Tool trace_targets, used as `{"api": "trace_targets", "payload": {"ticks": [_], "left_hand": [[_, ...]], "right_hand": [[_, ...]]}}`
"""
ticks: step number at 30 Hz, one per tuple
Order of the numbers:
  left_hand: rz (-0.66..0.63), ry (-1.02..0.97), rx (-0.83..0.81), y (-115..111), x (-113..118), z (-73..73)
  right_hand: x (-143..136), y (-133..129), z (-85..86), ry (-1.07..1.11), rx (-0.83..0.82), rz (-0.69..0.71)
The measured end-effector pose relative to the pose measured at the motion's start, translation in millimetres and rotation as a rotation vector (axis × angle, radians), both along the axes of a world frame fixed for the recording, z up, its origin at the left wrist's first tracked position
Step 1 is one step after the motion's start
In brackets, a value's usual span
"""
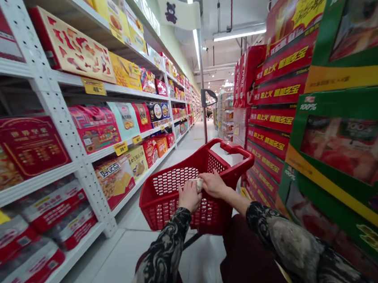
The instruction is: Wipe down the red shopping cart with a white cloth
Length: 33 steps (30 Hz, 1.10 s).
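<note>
A red plastic shopping cart (169, 206) with perforated walls stands right in front of me. Over its near rim, my left hand (190, 196) and my right hand (214, 184) come together, fingers curled inward. Between them shows a small, white, crumpled thing (199, 184) that looks like a tissue. Both hands are closed on it; the fingers hide most of it. Whether the hands also rest on the rim, I cannot tell. The cart's handle (244, 156) lies beyond my right hand, untouched.
White shelves (130, 93) of boxed goods line the left side. Stacked red cartons (271, 119) and green cartons (313, 164) rise close on the right. A pole (200, 68) with a bear flag (178, 12) stands behind the cart. Pale floor (133, 255) runs along the aisle.
</note>
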State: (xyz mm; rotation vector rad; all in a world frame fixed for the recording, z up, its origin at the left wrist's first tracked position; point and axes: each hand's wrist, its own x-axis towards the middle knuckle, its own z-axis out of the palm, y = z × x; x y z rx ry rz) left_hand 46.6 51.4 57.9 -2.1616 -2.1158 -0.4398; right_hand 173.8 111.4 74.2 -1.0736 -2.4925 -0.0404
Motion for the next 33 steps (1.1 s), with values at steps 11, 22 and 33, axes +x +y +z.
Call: {"api": "trace_targets", "payload": {"ticks": [11, 22, 33], "left_hand": [[0.101, 0.002, 0.098, -5.1, -28.1, -21.3], [-0.044, 0.095, 0.127, -5.3, -11.6, -32.2], [0.052, 0.111, 0.153, -12.1, -23.5, -34.9]], "right_hand": [[20.4, -6.4, -19.4, -0.078, 0.151, -0.119], [15.8, -14.5, -33.0, -0.013, 0.191, -0.14], [16.6, -16.6, -36.1, 0.018, 0.193, -0.138]]}}
